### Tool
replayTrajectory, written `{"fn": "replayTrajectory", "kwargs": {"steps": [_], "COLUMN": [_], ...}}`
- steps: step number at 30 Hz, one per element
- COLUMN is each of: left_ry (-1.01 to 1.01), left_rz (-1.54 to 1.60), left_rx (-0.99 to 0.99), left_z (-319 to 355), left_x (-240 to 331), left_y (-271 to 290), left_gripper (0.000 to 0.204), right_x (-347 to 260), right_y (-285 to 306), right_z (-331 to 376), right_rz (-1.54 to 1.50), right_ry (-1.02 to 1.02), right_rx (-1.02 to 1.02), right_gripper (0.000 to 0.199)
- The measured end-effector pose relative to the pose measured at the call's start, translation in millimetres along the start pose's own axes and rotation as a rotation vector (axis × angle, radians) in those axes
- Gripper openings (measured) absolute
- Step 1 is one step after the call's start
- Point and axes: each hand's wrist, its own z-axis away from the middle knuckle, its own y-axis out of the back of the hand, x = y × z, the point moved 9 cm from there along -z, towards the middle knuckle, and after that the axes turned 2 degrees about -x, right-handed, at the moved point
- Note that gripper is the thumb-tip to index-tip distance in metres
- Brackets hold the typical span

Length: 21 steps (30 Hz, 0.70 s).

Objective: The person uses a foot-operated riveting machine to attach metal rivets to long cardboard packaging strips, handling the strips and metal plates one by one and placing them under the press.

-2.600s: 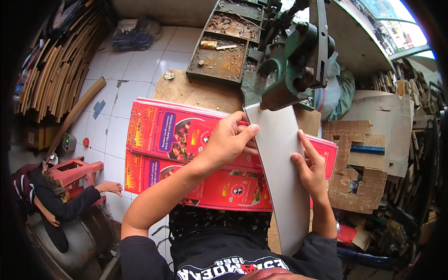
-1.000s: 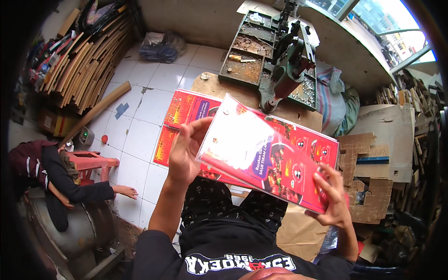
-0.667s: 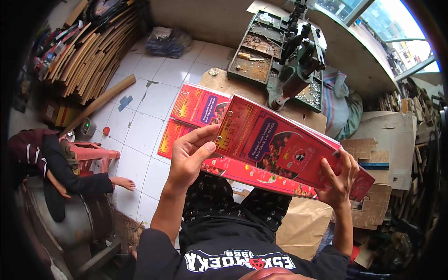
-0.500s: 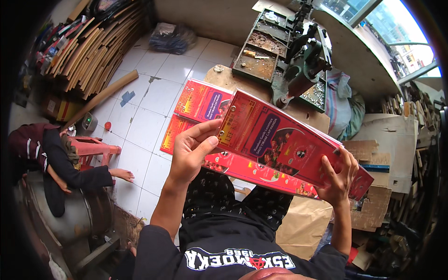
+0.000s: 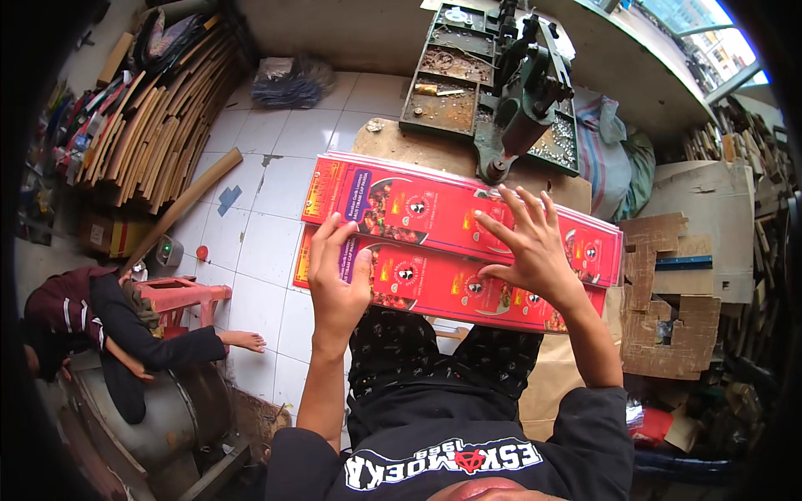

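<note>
The right hand (image 5: pixel 533 245) and left hand (image 5: pixel 341 282) had dropped, fingers apart, over red printed panels (image 5: pixel 453 215) lying lengthwise left-to-right mid-frame, the left nearer their left end.

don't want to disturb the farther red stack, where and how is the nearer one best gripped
Take the nearer red stack by its near long edge, from the near side, probably at two spread points: it is long and flat, and the farther red stack seems to overlap its other edge.

A press (image 5: pixel 520 134) and stacked boards (image 5: pixel 163 129) show a workshop.
</note>
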Motion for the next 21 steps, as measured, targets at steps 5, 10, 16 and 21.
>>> {"fn": "replayTrajectory", "kwargs": {"steps": [5, 10, 16, 21], "left_ry": [-0.092, -0.051, -0.134, -0.104], "left_rz": [-0.368, -0.488, -0.460, -0.412], "left_rx": [-0.152, -0.152, -0.097, -0.080], "left_z": [-2, -5, -6, -6], "left_x": [-1, 2, 5, 1], "left_y": [-33, -40, -59, -58], "left_gripper": [0.037, 0.041, 0.044, 0.044], "right_x": [23, 45, 187, 213], "right_y": [-16, -4, -7, -15], "right_z": [30, 18, -18, -50], "right_rz": [-0.022, -0.271, -0.205, -0.055], "right_ry": [-0.084, -0.097, -0.485, -0.539], "right_rx": [-0.013, 0.073, 0.319, 0.216], "right_gripper": [0.069, 0.046, 0.018, 0.017]}}
